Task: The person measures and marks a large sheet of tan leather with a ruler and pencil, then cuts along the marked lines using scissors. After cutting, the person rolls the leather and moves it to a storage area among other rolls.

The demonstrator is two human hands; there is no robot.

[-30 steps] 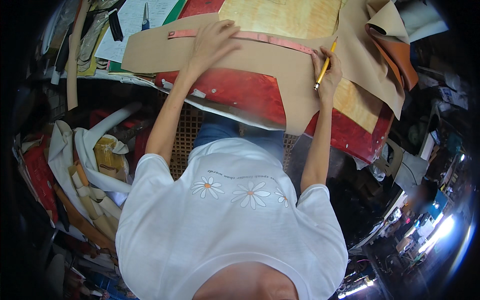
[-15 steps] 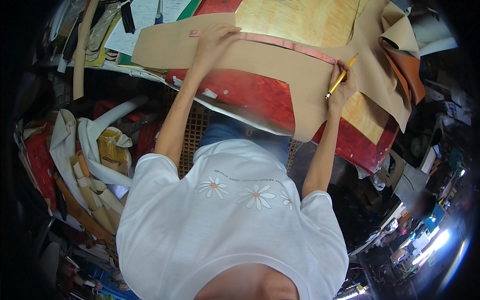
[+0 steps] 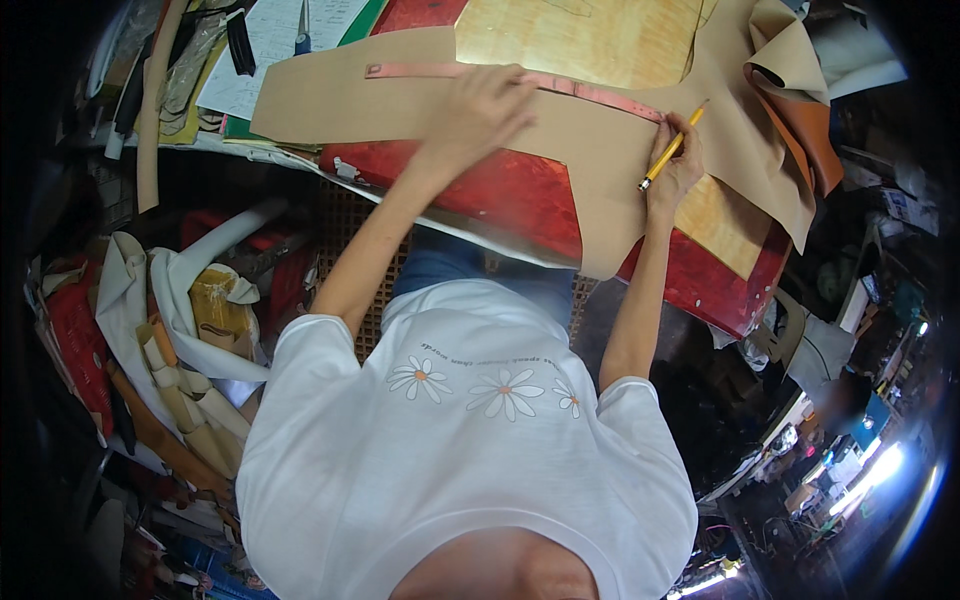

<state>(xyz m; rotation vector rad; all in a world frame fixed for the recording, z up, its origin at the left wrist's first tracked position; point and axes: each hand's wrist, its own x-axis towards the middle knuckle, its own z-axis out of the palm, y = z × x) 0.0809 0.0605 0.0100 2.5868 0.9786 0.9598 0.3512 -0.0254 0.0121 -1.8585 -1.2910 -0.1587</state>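
Left hand [image 3: 485, 112], slightly blurred: fingers loosely spread over the middle of a narrow pink strip with small holes [image 3: 415, 70], likely to steady it. Strip lies lengthwise on a flat beige leather-like sheet [image 3: 350, 100], across the red-and-wood-patterned table [image 3: 520, 190]. Right hand [image 3: 680, 160] pinches a slim yellow pencil [image 3: 674, 145], tip far right; fingertips at strip's right end, apparently to hold it straight.

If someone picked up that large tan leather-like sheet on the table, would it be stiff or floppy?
Probably floppy: the tan sheet bunches into loose folds on the right. It may still hold a gentle curve, as those folds look rounded rather than sharply creased. Tilted, it might shed the narrow pink strip lying across it.
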